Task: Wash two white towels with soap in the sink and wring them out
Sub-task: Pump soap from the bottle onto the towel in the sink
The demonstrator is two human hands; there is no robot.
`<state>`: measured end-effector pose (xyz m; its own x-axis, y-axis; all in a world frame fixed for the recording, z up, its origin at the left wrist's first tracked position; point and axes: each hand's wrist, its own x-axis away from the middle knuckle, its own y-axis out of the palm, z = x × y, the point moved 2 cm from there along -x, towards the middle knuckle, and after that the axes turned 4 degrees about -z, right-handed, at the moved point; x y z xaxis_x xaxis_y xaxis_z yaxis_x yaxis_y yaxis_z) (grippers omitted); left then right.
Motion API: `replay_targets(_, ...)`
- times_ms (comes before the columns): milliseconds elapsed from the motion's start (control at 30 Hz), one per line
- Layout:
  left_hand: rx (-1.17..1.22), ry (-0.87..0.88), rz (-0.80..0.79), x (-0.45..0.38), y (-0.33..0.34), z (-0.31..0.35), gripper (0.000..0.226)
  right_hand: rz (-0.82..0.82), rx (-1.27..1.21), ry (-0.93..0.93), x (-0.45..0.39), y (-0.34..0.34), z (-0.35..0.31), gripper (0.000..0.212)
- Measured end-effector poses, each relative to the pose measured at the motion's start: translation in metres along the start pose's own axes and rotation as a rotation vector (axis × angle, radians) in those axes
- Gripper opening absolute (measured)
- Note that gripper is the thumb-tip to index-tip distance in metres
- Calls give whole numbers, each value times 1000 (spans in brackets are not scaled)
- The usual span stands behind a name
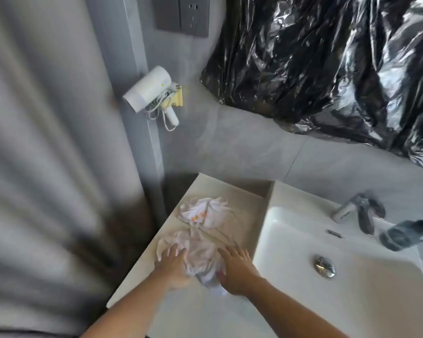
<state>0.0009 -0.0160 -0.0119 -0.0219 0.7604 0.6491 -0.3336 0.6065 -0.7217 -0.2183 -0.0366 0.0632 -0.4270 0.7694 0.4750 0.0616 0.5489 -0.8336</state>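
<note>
Both hands — left hand [170,261] and right hand [235,265] — lie spread-fingered on the nearer towel [200,258] on the table [242,198] left of the sink [291,237], the second towel [206,212] just beyond — lifted loosely, one could slide off the edge.

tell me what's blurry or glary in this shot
Head view: the grey curtain on the left is smeared by motion blur, both hands and the near towel are soft, and the black plastic sheet throws bright glare; the wall socket stays fairly sharp.
</note>
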Motion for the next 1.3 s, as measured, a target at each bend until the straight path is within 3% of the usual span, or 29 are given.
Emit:
replay_targets(67,-46,0,-24,-8,5,-13,96,-80,-3,12,-24,17,-1,75)
replay_targets(167,-92,31,183,-20,18,-34,83,-182,-92,99,-51,49,5,91)
replay_targets(300,0,87,333,-28,27,-49,47,-67,-62,196,-72,80,6,108)
replay_targets(367,19,104,342,-23,24,-51,39,-51,-92,234,-77,82,6,95)
replay_targets(433,47,94,341,-15,21,-53,34,-97,-146,201,-75,76,3,69)
replay_targets(533,320,106,362,5,10,-54,18,-14,-170,119,-54,51,-5,31)
replay_targets(600,480,139,382,30,-5,-45,22,76,-311,47,-27,32,-6,23)
replay_targets(733,596,270,487,86,-49,2,20,241,-630,-32,42,-12,11,14)
replay_targets(867,632,449,516,121,-90,79,12,418,-735,-53,116,-63,54,15)
replay_targets(967,599,609,523,141,-111,151,15,522,-722,-2,167,-96,101,17)
replay_targets(1133,548,730,482,148,-121,254,25,686,-634,65,230,-115,188,34)
replay_targets(1233,465,731,394,124,-105,296,34,684,-540,170,241,-104,230,31)
replay_targets(1300,295,694,289,101,-82,313,37,595,-481,299,235,-86,255,29)
